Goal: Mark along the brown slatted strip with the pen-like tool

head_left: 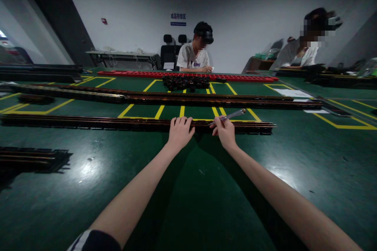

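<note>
Mid pic, the L hand point(180, 133) lies on a long dark bunch of strips point(88, 122) w/ fingers a bit spread & thumb out to the side, & just right of it the R hand point(226, 131) pinches a thin see-thru tool point(235, 114), low end over the strips. The bunch goes from the left edge to right of ctr on the green table point(200, 196). Up top ctr, a pile of small blk bits point(185, 82) sits by a long red rack point(132, 73), w/ 1 person point(190, 58) behind.
</note>
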{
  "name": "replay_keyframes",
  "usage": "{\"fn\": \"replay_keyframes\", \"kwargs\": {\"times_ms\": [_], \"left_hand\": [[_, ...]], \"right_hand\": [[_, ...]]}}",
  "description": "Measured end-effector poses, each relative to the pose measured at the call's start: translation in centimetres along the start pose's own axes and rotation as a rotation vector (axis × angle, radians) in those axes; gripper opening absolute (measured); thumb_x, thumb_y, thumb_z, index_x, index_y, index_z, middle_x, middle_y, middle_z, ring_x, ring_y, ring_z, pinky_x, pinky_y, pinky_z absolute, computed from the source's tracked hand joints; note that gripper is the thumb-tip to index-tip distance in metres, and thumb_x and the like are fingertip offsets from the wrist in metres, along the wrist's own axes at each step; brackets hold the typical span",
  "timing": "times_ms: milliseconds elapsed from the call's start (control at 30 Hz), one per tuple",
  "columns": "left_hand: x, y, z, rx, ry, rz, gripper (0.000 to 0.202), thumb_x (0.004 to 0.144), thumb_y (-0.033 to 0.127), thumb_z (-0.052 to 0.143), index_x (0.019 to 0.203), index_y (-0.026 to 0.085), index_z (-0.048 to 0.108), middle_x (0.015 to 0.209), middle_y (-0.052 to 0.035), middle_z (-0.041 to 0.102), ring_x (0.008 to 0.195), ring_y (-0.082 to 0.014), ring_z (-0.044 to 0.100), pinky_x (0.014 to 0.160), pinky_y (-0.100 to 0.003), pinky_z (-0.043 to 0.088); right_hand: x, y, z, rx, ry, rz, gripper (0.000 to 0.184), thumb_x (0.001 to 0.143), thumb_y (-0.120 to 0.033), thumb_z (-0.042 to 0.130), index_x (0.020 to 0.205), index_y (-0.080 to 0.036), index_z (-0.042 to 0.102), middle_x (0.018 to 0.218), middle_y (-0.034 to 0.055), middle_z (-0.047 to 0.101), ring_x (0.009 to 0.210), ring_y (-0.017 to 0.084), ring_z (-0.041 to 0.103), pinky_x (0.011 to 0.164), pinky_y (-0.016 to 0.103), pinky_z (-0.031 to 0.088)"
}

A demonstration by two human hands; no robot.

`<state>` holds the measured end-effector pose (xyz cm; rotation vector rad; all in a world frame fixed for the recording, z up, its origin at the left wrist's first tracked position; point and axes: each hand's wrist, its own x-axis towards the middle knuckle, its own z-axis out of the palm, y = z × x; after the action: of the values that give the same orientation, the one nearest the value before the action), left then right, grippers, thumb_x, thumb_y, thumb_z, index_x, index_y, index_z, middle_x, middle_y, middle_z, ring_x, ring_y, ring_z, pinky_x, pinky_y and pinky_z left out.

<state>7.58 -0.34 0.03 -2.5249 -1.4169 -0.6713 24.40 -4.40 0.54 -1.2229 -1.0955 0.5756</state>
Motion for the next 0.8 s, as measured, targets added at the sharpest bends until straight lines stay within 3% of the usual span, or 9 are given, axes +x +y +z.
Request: {"fn": "replay_keyframes", "kwargs": {"times_ms": [800], "left_hand": [[0.01,-0.02,-0.02,-0.015,-0.004,0.0,0.039,0.093,0.035,0.039,0.122,0.017,0.057,0.117,-0.0117,0.063,0.111,-0.0268,0.056,0.102,-0.047,0.037]], "right_hand": [[-0.06,-0.14,-0.06,-0.021,-0.02,0.011,0.044,0.075,-0.062,0.06,0.074,-0.019,0.053,0.061,0.0001,0.063,0.038,0.009,0.051,0.038,0.022,0.042]]}}
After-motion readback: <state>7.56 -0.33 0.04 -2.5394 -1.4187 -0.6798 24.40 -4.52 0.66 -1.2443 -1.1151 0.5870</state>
